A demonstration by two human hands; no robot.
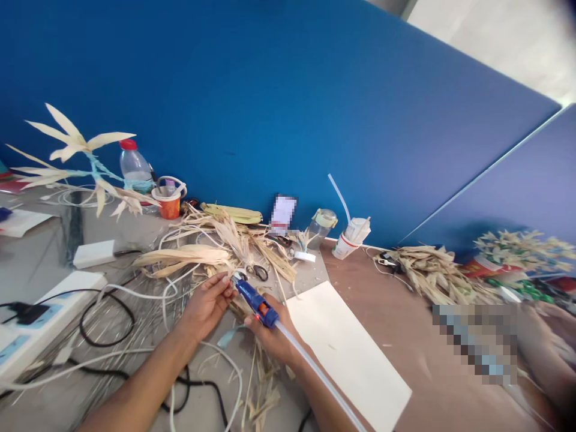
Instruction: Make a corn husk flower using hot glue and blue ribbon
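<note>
Grasped the blue glue gun (250,298) in the right hand (268,344), over the counter (387,336) beside the white sheet (346,354); pinched the left hand (207,306) near the nozzle (234,278), without clearly showing any held piece. Possibly risked burnt fingertips through slipping or dripping glue.

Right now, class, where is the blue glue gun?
In the head view, the blue glue gun is in the right hand, just left of centre, its tip beside the left hand's fingers.
</note>
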